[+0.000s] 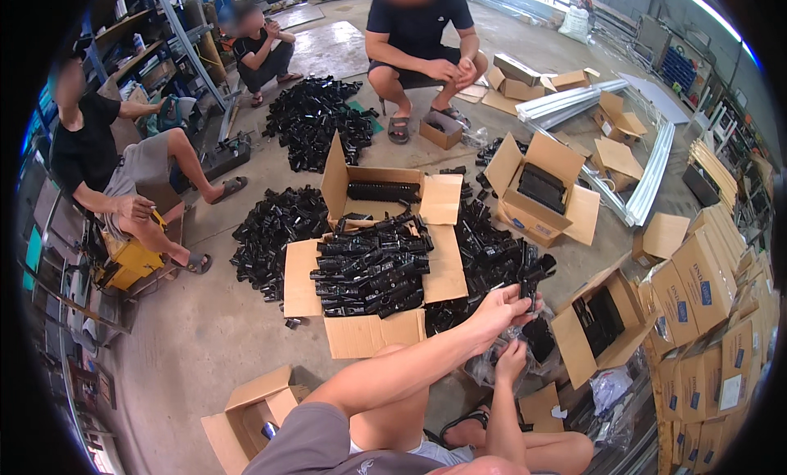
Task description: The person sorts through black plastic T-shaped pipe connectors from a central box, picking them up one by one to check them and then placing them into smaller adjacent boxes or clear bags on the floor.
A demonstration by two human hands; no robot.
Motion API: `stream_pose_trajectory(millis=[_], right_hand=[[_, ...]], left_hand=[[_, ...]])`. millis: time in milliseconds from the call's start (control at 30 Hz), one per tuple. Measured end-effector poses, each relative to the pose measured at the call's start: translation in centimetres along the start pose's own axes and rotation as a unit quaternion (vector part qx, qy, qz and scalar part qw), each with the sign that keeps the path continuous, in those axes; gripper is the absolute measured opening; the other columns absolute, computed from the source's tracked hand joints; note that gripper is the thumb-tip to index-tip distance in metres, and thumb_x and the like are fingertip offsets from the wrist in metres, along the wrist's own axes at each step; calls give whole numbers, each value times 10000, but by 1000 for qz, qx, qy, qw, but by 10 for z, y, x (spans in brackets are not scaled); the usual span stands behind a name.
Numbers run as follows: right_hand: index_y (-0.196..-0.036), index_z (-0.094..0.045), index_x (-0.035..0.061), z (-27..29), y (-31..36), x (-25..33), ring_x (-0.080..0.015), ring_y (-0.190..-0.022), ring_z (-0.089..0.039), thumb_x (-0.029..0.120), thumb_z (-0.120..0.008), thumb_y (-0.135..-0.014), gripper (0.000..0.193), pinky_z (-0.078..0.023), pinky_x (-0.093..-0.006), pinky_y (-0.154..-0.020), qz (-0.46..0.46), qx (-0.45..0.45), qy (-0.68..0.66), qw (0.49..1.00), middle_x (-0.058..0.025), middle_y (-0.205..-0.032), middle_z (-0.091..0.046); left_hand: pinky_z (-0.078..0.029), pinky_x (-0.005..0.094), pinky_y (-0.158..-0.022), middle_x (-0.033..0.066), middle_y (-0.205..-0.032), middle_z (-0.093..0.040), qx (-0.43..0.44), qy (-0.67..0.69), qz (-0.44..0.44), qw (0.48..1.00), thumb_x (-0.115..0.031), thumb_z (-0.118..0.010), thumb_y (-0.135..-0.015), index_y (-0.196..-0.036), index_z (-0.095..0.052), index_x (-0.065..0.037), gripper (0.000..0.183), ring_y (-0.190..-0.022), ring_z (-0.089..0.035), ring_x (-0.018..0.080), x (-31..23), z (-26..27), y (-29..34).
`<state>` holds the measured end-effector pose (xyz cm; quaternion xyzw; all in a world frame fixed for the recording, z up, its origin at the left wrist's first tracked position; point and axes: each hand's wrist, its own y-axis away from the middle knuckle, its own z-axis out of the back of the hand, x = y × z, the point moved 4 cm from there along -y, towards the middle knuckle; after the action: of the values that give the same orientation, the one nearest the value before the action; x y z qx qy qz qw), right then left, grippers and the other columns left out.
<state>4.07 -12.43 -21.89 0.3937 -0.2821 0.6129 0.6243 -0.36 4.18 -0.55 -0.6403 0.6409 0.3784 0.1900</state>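
Between the fingers of my left hand [502, 313] is a black bracket-like part [529, 280], held upright above the floor. My right hand [511, 363] is lower and closer to me, its fingers closed on the edge of a clear plastic bag [482, 368]. Straight ahead, an open cardboard box [373, 331] with spread flaps carries a heap of similar black parts [373, 266]. Another open box [566, 360], holding black pieces, lies tilted just right of my hands. What the bag contains is hard to make out.
Piles of black parts [316, 118] cover the floor beyond the boxes. A person [422, 45] crouches opposite, another [261, 53] squats farther back, and a third [111, 147] sits at left. Stacked cartons [697, 290] stand at right; white metal profiles [652, 176] lie behind.
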Motion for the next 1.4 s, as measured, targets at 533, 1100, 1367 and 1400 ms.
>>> stream_pose_trajectory(millis=[533, 1100, 1367, 1400], right_hand=[[-1028, -709, -38, 93, 4, 261, -142, -784, -678, 54, -721, -863, 189, -527, -266, -715, 245, 81, -218, 941, -101, -900, -721], [-929, -728, -53, 66, 1, 256, -136, -732, -647, 108, -750, -841, 185, -502, -280, -676, 232, 66, -171, 955, -113, -848, -708], [-999, -712, -53, 61, 2, 242, -95, -772, -630, 50, -720, -874, 163, -500, -242, -697, 204, 72, -258, 942, -62, -878, -712], [-1010, -709, -53, 60, 2, 241, -87, -776, -625, 43, -716, -878, 163, -500, -237, -699, 194, 73, -280, 937, -51, -879, -710]], left_hand=[[-505, 270, -981, 67, -1208, -629, -83, -15, -177, 981, 7, -500, -984, -1298, -511, 0, 314, -1096, -609, 131, -9, -14, 4], [-466, 285, -962, 151, -1233, -629, -133, -93, -253, 954, 38, -534, -955, -1310, -474, 107, 367, -1143, -597, 157, -8, 0, -1], [-468, 275, -951, 156, -1245, -628, -125, -130, -256, 950, 34, -539, -953, -1347, -458, 99, 407, -1138, -600, 149, -8, -3, -2], [-468, 275, -951, 156, -1245, -628, -125, -130, -255, 950, 34, -539, -953, -1347, -458, 99, 407, -1138, -600, 149, -8, -3, -2]])
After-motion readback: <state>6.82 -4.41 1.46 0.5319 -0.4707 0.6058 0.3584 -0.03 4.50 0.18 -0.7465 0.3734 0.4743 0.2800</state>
